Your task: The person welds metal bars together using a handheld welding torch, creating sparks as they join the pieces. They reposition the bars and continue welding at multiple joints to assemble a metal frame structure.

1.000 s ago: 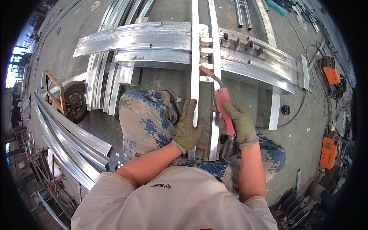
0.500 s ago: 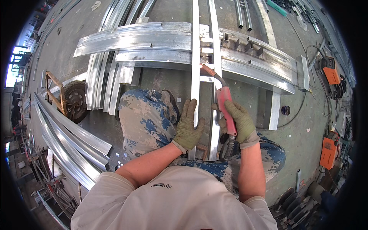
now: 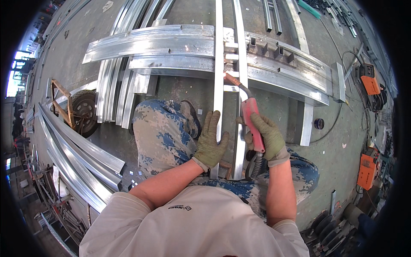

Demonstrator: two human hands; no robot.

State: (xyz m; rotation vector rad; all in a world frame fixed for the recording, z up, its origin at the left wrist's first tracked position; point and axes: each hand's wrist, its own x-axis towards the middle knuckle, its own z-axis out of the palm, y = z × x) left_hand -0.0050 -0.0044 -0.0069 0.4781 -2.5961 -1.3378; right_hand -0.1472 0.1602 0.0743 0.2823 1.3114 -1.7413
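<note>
My right hand (image 3: 268,136), in a green work glove, is wrapped round the red handle of a welding torch (image 3: 251,113). The torch's copper-coloured nozzle (image 3: 232,79) points at the inner side of a long square metal tube (image 3: 218,92), where a small orange glow shows. On that tube's near end lies my gloved left hand (image 3: 211,143), fingers stretched forward and thumb apart. A second metal tube (image 3: 242,55) runs alongside, partly hidden under the torch and my right hand. Short crosspieces (image 3: 231,88) sit between the two tubes.
Both tubes rest across broad metal beams (image 3: 171,47); short tube offcuts (image 3: 279,52) stand on these. More metal profiles (image 3: 81,150) lie at the left by a wheel (image 3: 84,112). Orange machines (image 3: 367,169) and cables are at the right. A small round tin (image 3: 319,123) sits on the floor.
Small sparks now show around the torch nozzle and over the beams to its left. Both hands and the torch have stayed almost in place.
</note>
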